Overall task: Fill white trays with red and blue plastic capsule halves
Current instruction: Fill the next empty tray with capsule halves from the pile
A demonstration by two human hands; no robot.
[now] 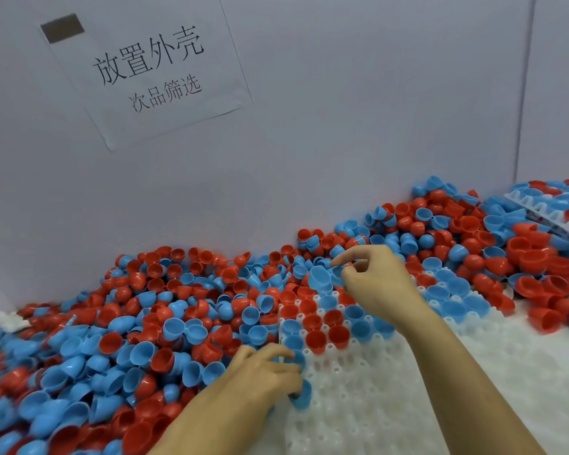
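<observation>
Your right hand (pixel 373 284) is pinched on a pale blue plastic capsule half (pixel 321 278), held tilted, mouth facing left, just above the far edge of the white moulded plastic tray (pixel 391 389). Empty sockets lie toward you and right of the filled red and blue rows; right hand is nearer them. Your left hand (pixel 265 376) is curled on another blue half (pixel 304 394), pressing it at the tray's left edge. The loose heap of halves (pixel 128 339) sits left of both hands.
</observation>
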